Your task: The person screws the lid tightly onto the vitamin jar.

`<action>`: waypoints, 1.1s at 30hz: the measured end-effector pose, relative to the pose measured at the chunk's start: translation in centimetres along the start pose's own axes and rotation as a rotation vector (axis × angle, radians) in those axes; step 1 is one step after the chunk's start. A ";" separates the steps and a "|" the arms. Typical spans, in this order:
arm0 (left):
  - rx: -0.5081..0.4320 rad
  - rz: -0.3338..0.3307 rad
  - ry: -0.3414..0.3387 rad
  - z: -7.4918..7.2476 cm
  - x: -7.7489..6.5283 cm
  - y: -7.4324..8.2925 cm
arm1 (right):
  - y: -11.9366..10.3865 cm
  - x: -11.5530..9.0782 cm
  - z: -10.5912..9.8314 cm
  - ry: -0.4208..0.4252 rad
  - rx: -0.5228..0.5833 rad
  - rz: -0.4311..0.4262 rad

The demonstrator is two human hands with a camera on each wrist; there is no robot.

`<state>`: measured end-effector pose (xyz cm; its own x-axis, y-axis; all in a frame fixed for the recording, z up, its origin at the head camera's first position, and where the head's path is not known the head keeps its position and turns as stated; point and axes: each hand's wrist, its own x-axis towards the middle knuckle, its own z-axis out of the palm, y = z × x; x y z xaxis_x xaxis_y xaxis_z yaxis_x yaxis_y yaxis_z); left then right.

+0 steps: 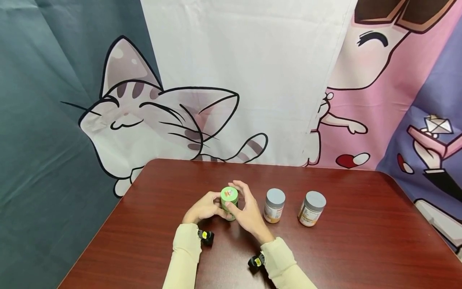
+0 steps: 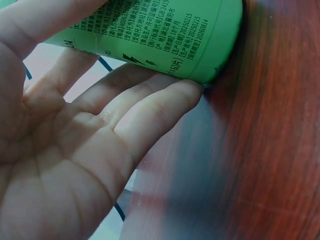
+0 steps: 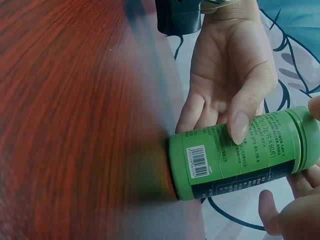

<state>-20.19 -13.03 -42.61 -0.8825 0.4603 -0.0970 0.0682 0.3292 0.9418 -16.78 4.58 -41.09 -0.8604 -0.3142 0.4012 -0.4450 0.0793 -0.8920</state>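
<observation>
A green supplement bottle with a green lid stands upright on the table between both hands. Its label, with printed text and a barcode, faces the right wrist camera. My left hand holds the bottle's body from the left, thumb on the label; in the left wrist view the lower fingers reach along the bottle near its base. From the right, my right hand grips around the lid with thumb and fingers. One finger of that hand sticks out, apart from the bottle.
Two white jars with grey lids stand to the right of the hands, a nearer jar and a farther jar. The dark red wooden table ends at a cartoon-printed cloth behind it.
</observation>
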 end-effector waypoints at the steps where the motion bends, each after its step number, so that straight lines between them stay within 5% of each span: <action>1: -0.001 0.001 0.003 0.0 0.2 -0.3 | 0.0 0.0 0.0 0.003 0.007 0.003; 8: 0.006 -0.007 0.027 -0.1 1.2 -2.6 | 0.1 0.1 0.2 0.046 -0.033 0.015; 15: 0.033 -0.019 0.032 0.0 1.2 -2.6 | 2.7 0.4 0.6 0.108 -0.121 0.037; 23: 0.044 -0.010 0.035 0.0 1.1 -2.6 | 3.0 0.3 0.9 0.120 -0.170 0.012; 29: 0.046 0.018 0.020 -0.1 0.3 -0.8 | 3.0 0.3 0.9 0.066 -0.110 0.000; 33: 0.032 0.005 0.012 -0.1 -0.3 0.4 | 1.1 0.2 0.3 0.025 -0.051 -0.004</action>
<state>-19.97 -13.10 -42.16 -0.8874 0.4525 -0.0882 0.0874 0.3532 0.9315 -17.32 4.32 -42.07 -0.8642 -0.2908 0.4105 -0.4600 0.1263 -0.8789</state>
